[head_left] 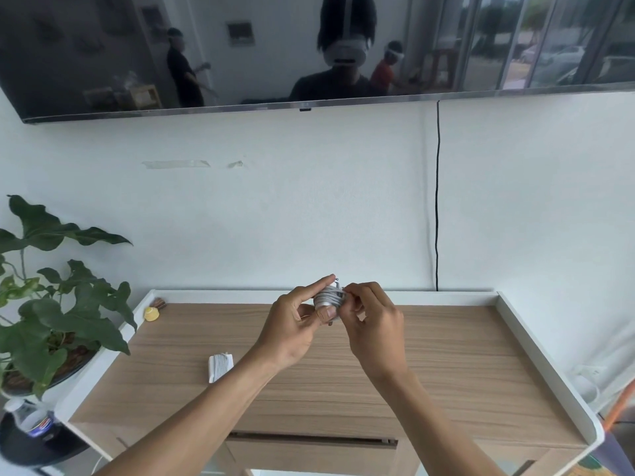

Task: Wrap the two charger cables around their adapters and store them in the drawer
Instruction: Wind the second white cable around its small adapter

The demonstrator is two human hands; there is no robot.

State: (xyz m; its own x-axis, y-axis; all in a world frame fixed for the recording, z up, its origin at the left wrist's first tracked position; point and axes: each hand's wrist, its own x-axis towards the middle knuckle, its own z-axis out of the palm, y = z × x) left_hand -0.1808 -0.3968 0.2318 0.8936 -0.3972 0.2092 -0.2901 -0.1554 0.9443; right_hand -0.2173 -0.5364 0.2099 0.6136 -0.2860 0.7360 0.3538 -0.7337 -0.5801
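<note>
Two hands, frame centre: left hand (292, 324) and right hand (372, 324) both gripping cable-wrapped adapter (328, 298) above desk (429, 365). Second wrapped adapter (220, 367) lying on desk, lower left of hands.

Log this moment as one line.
left hand + right hand: winding second charger | first charger: wrapped, on desk | drawer: shut

Head camera looks forward and down over the desk (446, 355).
</note>
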